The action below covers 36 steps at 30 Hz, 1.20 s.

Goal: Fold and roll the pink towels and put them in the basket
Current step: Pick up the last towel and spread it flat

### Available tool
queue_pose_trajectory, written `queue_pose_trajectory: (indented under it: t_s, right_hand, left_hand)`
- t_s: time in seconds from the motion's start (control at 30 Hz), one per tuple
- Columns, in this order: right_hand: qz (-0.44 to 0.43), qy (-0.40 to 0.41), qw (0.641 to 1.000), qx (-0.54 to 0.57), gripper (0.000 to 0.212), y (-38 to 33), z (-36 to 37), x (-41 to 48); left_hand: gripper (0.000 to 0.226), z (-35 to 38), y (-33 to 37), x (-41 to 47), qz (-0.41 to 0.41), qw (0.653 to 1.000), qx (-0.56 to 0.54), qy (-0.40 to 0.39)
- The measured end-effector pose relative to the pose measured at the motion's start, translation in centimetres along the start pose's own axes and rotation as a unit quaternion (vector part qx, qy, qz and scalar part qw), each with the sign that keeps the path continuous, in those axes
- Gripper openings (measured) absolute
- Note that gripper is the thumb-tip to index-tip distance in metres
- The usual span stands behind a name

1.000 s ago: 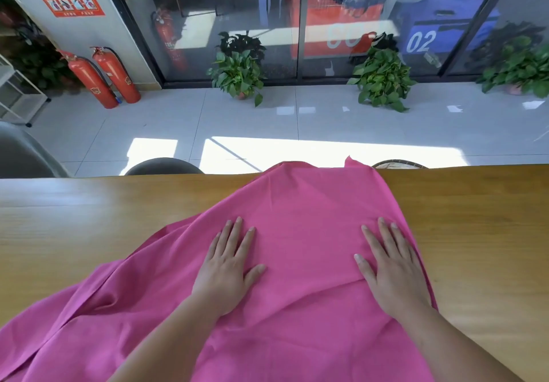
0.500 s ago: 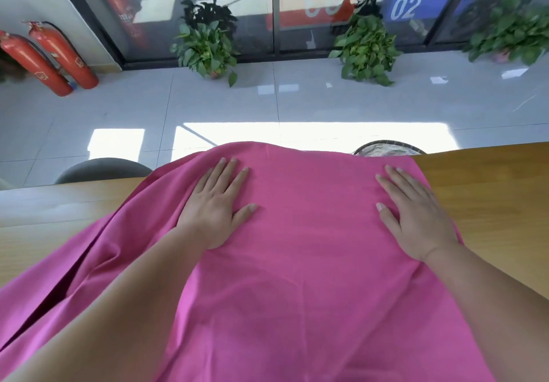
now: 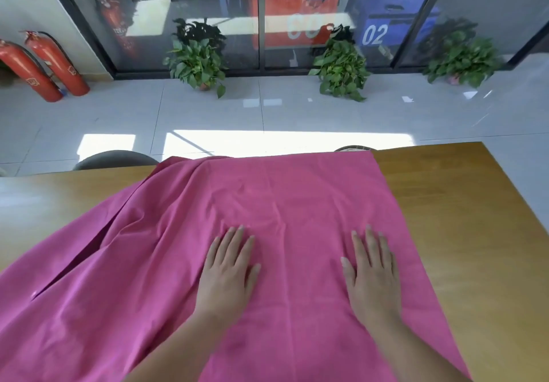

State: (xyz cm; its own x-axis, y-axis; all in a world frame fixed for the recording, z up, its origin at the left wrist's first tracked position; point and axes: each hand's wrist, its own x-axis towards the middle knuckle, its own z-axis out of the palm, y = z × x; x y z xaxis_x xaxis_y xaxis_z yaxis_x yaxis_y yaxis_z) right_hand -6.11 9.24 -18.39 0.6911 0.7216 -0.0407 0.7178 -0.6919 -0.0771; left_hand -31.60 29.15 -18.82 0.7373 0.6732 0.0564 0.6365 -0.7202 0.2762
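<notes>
Left hand (image 3: 227,266): palm down, fingers straight and slightly fanned, thumb out to the side, pressed flat on the large pink cloth towel (image 3: 282,197) near its middle. Right hand (image 3: 371,269): likewise flat, fingers straight and close together, thumb apart, resting on the same towel just inside its right edge. Nothing pinched or gripped by either. Both forearms bare, lying over the near part of the cloth.

Towel: spread across the long brown wooden table (image 3: 463,221), reaching the table's far edge, with its right edge straight and running back toward the body. Smooth on the right half, with faint creases ahead of the fingertips. Bunched into long folds on the left, one dark open fold slanting down to the left, and trailing off toward the near left corner of the view.

Beyond the table's far edge, just past the towel's far right corner: sliver of a round dark rim (image 3: 353,147), too little showing to tell what. Farther left: curved grey chair back (image 3: 116,159). On the pale tiled floor (image 3: 118,114): bright patch of sun, three green leafy potted plants (image 3: 197,61) along a dark-framed glass wall (image 3: 261,10), two red fire extinguishers (image 3: 56,64) standing at the left.
</notes>
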Motion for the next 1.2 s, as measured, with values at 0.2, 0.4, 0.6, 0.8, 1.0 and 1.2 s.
queue_pose_trajectory:
  t_s: [0.2, 0.4, 0.6, 0.8, 1.0, 1.2]
  right_hand:
    - [0.018, -0.045, 0.999, 0.009, 0.078, 1.3, 0.4, -15.2]
    - [-0.001, -0.13, 0.991, -0.038, 0.084, 4.7, -1.4, -18.1]
    - [0.049, -0.201, 0.978, -0.011, 0.089, 6.6, -4.0, -18.9]
    - [0.077, -0.235, 0.969, 0.009, 0.094, 12.2, -5.5, -21.4]
    - [0.127, -0.259, 0.957, 0.004, 0.097, 15.1, -6.9, -22.2]
    - [-0.038, -0.173, 0.984, -0.018, 0.084, 9.3, -7.2, -23.4]
  left_hand:
    - [0.068, 0.2, 1.3, -13.1, -0.041, 0.998, -0.009, -0.038]
    - [0.078, -0.7, 2.9, -18.6, -0.074, 0.985, 0.092, -0.127]
    - [0.087, -2.4, 6.6, -21.0, -0.156, 0.965, 0.112, -0.176]
    - [0.09, -2.5, 10.3, -24.0, -0.097, 0.971, 0.051, -0.212]
    - [0.084, -2.9, 13.2, -27.5, -0.059, 0.972, 0.026, -0.224]
    - [0.082, -3.9, 13.9, -31.3, -0.129, 0.965, 0.049, -0.223]
